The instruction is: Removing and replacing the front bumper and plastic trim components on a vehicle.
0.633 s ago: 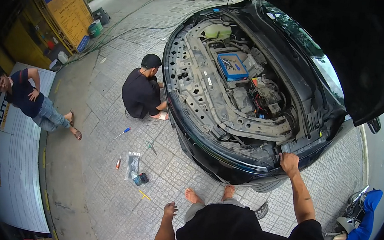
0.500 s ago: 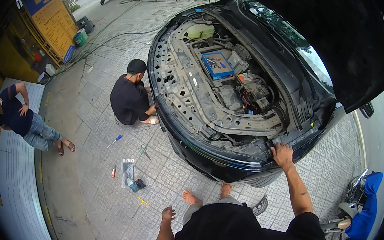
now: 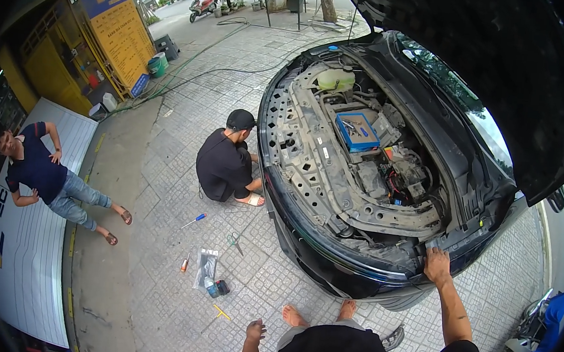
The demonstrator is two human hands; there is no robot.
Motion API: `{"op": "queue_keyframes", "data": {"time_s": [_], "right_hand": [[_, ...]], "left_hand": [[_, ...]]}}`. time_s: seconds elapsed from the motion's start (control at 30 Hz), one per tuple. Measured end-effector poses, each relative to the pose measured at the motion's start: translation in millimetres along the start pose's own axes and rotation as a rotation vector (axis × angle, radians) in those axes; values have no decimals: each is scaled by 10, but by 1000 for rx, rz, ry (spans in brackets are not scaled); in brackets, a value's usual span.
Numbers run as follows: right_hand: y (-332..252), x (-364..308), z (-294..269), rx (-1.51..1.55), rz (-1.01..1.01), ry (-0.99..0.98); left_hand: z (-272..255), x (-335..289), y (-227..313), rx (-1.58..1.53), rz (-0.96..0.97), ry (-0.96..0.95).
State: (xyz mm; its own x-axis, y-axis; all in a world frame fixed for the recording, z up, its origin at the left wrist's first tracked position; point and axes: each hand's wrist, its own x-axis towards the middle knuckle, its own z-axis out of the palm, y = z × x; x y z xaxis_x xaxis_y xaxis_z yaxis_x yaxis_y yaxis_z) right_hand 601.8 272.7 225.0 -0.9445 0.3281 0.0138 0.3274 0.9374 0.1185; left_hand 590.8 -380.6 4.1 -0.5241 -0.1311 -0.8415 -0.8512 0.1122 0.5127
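In front of me a black car (image 3: 354, 268) stands with its hood (image 3: 488, 80) raised and its dusty engine bay showing. My right hand (image 3: 436, 264) rests on the front corner of the bodywork, fingers laid over the edge beside the bay, with no tool in it. Low at my side hangs my left hand (image 3: 255, 331), loosely open and holding nothing. It is nearest to a yellow T-handled tool (image 3: 222, 312) on the paving. Inside the bay lies a blue tray (image 3: 358, 147) with small tools or parts in it.
A person in black (image 3: 225, 164) crouches at the car's front; another (image 3: 54, 174) stands at left. On the paving lie a blue screwdriver (image 3: 194, 220), scissors (image 3: 235, 243), a clear bag (image 3: 206, 267), a cordless power tool (image 3: 218, 289) and an orange-and-white tube (image 3: 184, 263). A motorbike (image 3: 531, 342) stands right.
My view has swung, so the scene sits further right and lower. My right hand stays on the car's corner, its fingers shifted slightly. The standing person's other arm now shows.
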Motion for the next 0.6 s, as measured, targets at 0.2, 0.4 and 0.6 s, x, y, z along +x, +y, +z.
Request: {"op": "queue_keyframes", "data": {"time_s": [0.2, 0.4, 0.6], "right_hand": [[-111, 95, -37, -30, 292, -273], [-53, -68, -103, 48, 163, -88], [-79, 3, 96, -39, 192, -49]], "left_hand": [[-56, 73, -18, 42, -75, -48], [-205, -92, -43, 28, -96, -44], [-320, -122, -159, 17, -155, 20]]}}
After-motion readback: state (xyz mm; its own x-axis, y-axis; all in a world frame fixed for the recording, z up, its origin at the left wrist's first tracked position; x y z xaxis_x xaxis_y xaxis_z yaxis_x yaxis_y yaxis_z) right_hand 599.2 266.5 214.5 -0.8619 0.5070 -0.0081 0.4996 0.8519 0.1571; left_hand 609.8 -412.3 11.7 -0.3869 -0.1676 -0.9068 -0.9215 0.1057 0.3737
